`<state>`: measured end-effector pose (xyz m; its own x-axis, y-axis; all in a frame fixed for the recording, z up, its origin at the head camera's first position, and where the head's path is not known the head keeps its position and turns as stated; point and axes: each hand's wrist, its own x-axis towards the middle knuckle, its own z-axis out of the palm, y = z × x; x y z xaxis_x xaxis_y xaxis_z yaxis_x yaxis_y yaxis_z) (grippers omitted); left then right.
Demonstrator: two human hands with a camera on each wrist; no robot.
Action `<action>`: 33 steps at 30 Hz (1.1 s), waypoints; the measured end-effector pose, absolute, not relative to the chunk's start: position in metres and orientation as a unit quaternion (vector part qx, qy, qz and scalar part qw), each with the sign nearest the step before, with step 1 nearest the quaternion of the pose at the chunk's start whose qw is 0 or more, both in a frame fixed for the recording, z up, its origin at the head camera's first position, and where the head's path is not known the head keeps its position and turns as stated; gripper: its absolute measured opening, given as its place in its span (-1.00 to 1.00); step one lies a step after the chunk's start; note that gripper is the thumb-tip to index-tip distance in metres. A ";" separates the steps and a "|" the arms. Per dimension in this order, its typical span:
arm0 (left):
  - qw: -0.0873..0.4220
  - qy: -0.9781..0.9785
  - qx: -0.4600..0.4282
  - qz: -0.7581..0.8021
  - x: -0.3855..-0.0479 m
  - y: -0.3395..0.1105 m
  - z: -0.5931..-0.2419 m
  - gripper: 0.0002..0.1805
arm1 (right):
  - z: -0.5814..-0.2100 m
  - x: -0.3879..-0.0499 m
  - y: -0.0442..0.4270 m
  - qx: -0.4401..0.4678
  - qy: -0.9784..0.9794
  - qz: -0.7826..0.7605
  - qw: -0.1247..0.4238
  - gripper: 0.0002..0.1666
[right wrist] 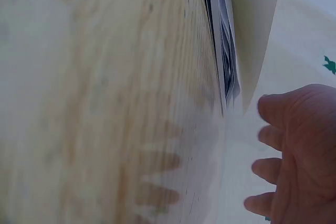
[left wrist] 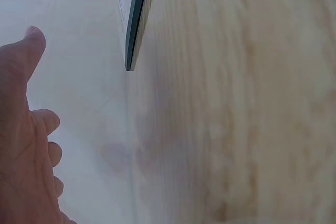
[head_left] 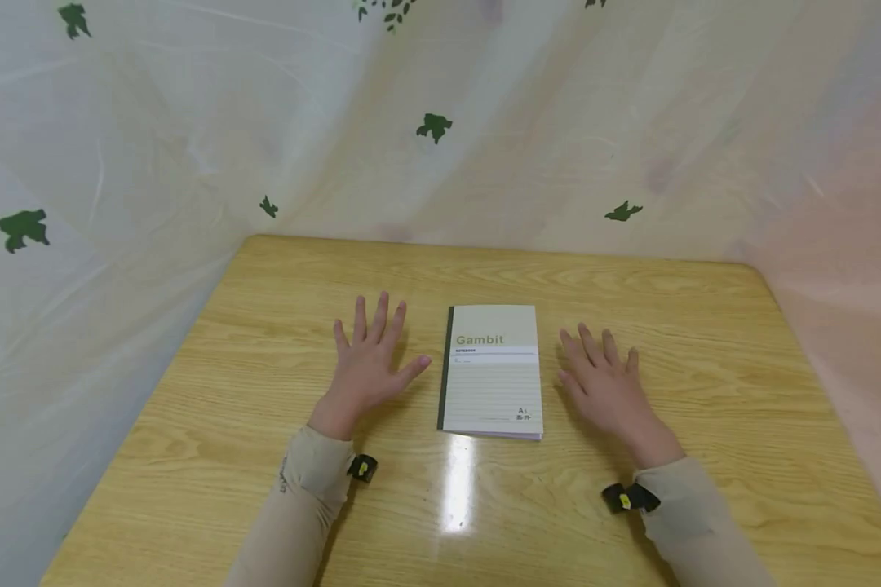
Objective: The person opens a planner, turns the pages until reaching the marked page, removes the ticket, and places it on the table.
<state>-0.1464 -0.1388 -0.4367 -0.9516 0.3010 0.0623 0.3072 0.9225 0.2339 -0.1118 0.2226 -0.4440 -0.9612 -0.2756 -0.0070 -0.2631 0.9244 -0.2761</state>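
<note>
The notebook [head_left: 492, 391] lies between the spread fingers of left hand [head_left: 367, 371] and right hand [head_left: 608, 393]; I'd close in low and evenly.

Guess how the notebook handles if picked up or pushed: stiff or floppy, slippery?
Probably floppy along its open edge: in the right wrist view the pages look wavy and gapped. The dark spine looks straight, so it's likely stiffer there. Pushed, the notebook may slide fairly easily, since it lies flat on a shiny table.
</note>
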 end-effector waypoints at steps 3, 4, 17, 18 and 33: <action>0.009 -0.981 -0.154 -0.121 -0.146 -0.138 -0.436 0.03 | -0.444 -0.110 0.217 -0.158 0.978 -0.136 0.030 -0.33; 0.009 -0.980 -0.155 -0.122 -0.145 -0.138 -0.435 0.03 | -0.444 -0.109 0.215 -0.163 0.977 -0.137 0.032 -0.35; 0.005 -0.978 -0.158 -0.136 -0.140 -0.138 -0.431 0.01 | -0.435 -0.103 0.196 -0.185 0.967 -0.172 0.029 -0.40; 0.006 -0.978 -0.158 -0.138 -0.140 -0.139 -0.430 0.00 | -0.434 -0.102 0.195 -0.186 0.966 -0.180 0.024 -0.40; 0.008 -0.970 -0.170 -0.173 -0.135 -0.141 -0.423 -0.08 | -0.428 -0.098 0.142 -0.253 0.918 -0.301 -0.051 -0.38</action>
<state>-0.1353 -0.1408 -0.4231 -0.9419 0.3278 0.0739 0.3331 0.8821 0.3331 -0.0977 0.1416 -0.4278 -0.8669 -0.4334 0.2462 -0.4951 0.6910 -0.5267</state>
